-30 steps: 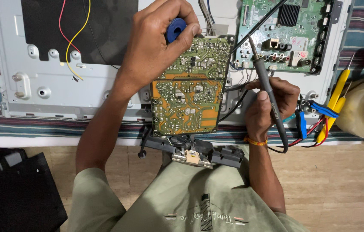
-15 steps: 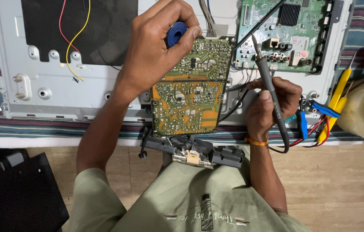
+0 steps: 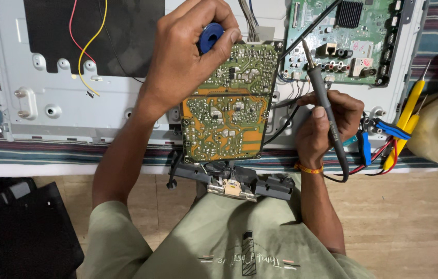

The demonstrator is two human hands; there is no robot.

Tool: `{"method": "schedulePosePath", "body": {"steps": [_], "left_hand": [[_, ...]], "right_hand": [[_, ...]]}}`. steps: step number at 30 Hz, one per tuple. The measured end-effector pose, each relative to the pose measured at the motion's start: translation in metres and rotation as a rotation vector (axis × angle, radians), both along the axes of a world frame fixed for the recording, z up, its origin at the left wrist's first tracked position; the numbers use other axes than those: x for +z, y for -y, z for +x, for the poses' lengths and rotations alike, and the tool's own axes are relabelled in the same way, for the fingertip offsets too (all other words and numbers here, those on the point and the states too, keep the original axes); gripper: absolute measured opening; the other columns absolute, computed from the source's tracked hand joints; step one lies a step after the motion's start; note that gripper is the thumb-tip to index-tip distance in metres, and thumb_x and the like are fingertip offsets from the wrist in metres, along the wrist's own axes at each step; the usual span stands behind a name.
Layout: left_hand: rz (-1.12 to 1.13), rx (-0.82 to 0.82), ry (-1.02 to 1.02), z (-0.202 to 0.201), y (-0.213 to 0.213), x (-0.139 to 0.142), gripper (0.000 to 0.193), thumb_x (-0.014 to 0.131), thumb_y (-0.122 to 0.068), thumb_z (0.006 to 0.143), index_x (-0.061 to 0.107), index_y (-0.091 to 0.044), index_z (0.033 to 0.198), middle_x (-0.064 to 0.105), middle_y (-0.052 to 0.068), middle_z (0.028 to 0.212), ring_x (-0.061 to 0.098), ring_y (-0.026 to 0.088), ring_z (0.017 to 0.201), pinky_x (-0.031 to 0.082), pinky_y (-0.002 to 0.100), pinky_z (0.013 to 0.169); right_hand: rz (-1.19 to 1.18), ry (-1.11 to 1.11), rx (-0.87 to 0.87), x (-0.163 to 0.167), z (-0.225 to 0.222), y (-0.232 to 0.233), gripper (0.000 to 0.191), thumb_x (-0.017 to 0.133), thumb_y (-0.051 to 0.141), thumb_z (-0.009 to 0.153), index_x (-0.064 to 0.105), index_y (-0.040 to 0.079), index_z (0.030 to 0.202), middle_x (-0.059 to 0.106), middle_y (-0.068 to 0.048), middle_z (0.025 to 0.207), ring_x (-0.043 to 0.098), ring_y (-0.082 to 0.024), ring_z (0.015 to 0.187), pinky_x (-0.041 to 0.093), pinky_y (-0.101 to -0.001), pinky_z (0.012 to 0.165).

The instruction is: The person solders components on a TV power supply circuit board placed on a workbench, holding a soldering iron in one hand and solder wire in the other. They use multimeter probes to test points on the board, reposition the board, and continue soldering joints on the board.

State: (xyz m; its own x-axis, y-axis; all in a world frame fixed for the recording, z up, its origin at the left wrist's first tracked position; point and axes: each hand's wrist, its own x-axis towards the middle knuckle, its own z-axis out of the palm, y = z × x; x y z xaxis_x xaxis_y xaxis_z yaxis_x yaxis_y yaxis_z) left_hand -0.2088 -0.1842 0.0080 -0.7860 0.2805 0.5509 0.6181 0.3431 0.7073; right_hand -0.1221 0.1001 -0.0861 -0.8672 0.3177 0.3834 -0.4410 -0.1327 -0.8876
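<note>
I am seeing my left hand (image 3: 188, 57) curling over the top edge of the green-and-orange circuit board (image 3: 227, 111) at frame centre, fingers also closing round a blue round spool (image 3: 210, 36), while my right hand (image 3: 325, 124) is gripping a soldering iron (image 3: 325, 111) pen-fashion, tip up near the board's upper right corner. The board is looking light, stiff and fragile — I am judging its bare edges the safest hold. It is standing on a grey metal panel (image 3: 74, 103) over striped cloth (image 3: 48, 155) — tan floor (image 3: 410, 222) below.

I am wearing a light green short-sleeved shirt (image 3: 229, 243) with a small dark drawing on the front, and an orange thread band (image 3: 309, 168) is going round my right wrist.
</note>
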Motion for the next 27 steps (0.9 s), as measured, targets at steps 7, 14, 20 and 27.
{"method": "schedulePosePath", "body": {"steps": [7,14,20,27], "left_hand": [[-0.033,0.002,-0.033,-0.003,-0.001,-0.009,0.007,0.072,-0.004,0.108,0.067,-0.002,0.103,0.069,0.005,0.093,0.066,0.016,0.080,0.050,0.030,0.071],[-0.034,0.018,-0.040,-0.002,-0.003,-0.013,0.007,0.071,-0.008,0.110,0.068,-0.003,0.105,0.070,0.004,0.091,0.067,0.014,0.078,0.051,0.031,0.072],[-0.027,0.011,0.035,-0.001,-0.005,-0.017,0.011,0.068,-0.011,0.112,0.070,-0.004,0.104,0.069,0.003,0.087,0.065,0.012,0.075,0.050,0.030,0.068],[-0.030,0.004,0.025,-0.003,-0.005,-0.022,0.010,0.067,-0.013,0.113,0.070,-0.005,0.107,0.069,0.003,0.088,0.065,0.011,0.075,0.050,0.029,0.068]], "right_hand": [[-0.018,0.003,-0.004,0.000,0.001,-0.002,0.037,0.075,0.018,0.100,0.052,-0.002,0.122,0.063,-0.015,0.099,0.071,-0.026,0.082,0.062,-0.0423,0.075],[0.006,0.005,-0.005,0.000,0.001,-0.003,0.036,0.074,0.017,0.101,0.052,-0.002,0.122,0.064,-0.016,0.098,0.071,-0.027,0.082,0.061,-0.0419,0.074],[0.008,-0.018,-0.015,-0.003,-0.001,-0.005,0.035,0.074,0.017,0.100,0.052,-0.002,0.120,0.061,-0.014,0.099,0.071,-0.028,0.081,0.061,-0.0421,0.072],[-0.004,-0.008,-0.001,-0.004,0.000,-0.006,0.035,0.075,0.017,0.101,0.052,-0.002,0.120,0.061,-0.014,0.100,0.071,-0.028,0.081,0.061,-0.0421,0.073]]}}
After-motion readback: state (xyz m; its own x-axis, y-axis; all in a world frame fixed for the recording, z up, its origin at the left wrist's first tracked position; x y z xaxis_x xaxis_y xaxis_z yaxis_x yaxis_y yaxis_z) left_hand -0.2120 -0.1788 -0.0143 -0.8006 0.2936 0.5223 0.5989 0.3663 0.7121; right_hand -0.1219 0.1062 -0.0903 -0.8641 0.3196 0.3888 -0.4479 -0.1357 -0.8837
